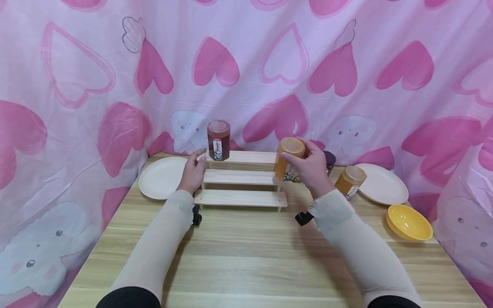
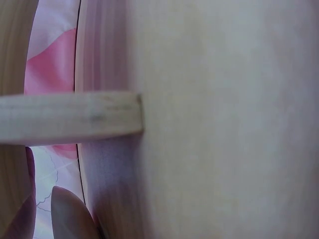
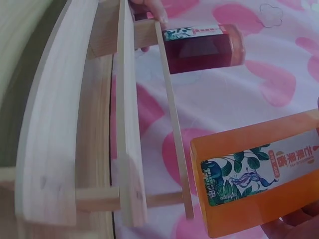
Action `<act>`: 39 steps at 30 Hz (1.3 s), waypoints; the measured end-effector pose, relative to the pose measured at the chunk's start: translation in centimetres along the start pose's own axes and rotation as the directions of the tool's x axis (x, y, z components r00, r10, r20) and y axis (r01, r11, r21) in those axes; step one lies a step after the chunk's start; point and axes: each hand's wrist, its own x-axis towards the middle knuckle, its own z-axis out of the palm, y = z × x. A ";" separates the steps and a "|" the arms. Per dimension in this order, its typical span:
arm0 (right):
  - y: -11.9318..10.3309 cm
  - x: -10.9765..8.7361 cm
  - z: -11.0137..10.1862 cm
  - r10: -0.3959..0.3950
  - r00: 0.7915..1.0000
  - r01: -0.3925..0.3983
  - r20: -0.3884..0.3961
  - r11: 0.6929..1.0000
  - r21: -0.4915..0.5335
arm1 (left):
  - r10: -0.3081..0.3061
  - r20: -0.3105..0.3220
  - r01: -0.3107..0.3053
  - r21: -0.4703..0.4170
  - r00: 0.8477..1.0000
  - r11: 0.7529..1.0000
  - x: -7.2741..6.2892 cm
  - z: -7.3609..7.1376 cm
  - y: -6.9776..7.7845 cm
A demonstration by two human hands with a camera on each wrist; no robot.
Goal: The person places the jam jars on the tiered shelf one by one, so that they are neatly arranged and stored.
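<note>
My right hand [image 1: 311, 164] grips a jar of orange contents [image 1: 283, 164] by its side, near the right end of a three-tier wooden rack [image 1: 240, 197]. Its leaf-printed label faces the right wrist camera, where the orange jar [image 3: 259, 174] appears beside the tier ends. My left hand [image 1: 192, 173] is at the rack's left end, thumb and fingers around the end of the top tier; fingertips [image 2: 72, 214] show low in the left wrist view. On the top tier, close to that hand, stands a dark red jar [image 1: 218, 143] with a white and red label.
Behind my right hand is a dark-lidded jar [image 1: 330, 158], partly hidden. An amber jar [image 1: 350, 182] stands right of that hand, beside a white plate [image 1: 381, 184]. A yellow bowl [image 1: 409, 222] sits at the right edge. Another white plate [image 1: 161, 177] lies left of the rack.
</note>
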 end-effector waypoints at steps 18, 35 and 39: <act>-0.1 3.8 5.0 -0.090 0.995 0.093 -0.036 0.990 0.107 | 0.011 0.006 -0.011 -0.018 1.000 1.000 0.1 0.0 -0.1; 0.0 5.8 7.0 -0.024 0.999 0.026 -0.041 0.998 0.059 | -0.021 0.047 0.024 -0.053 0.999 0.998 -2.1 -0.5 4.1; 0.2 6.2 7.1 -0.023 0.999 0.025 -0.037 0.998 0.052 | -0.030 0.042 0.031 -0.044 0.999 0.999 -2.0 -0.5 4.1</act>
